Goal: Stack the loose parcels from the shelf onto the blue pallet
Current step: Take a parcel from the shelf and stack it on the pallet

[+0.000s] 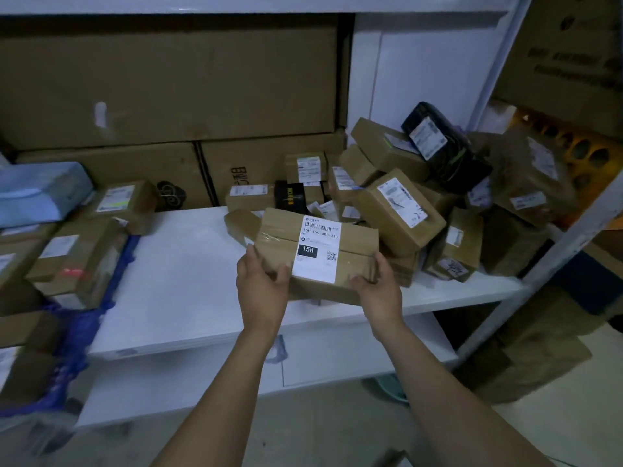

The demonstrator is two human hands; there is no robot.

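My left grip (261, 291) and right grip (379, 288) are both closed on the labelled cardboard parcel (354, 251), thumbs on top and fingers curled under its two near corners. The parcel sits at the near edge of the white shelf (188, 264), tilted up toward me. I cannot tell whether its far end is clear of the board.

My worry is the hold. I have only the near corners, and the top is banded with glossy tape, so the far end could dip and the box slide out of my fingers onto the floor.

The second risk is the heap of parcels (401, 210) just to the right. It leans, and its nearest box seems to touch mine. If I pull away sharply, the heap may shift, and the black bagged parcel (445, 146) perched on top could tumble off.

At the left, the blue pallet (118, 264) is blurred, and the boxes (77, 254) on it look uneven, so a careless placement could tip them.
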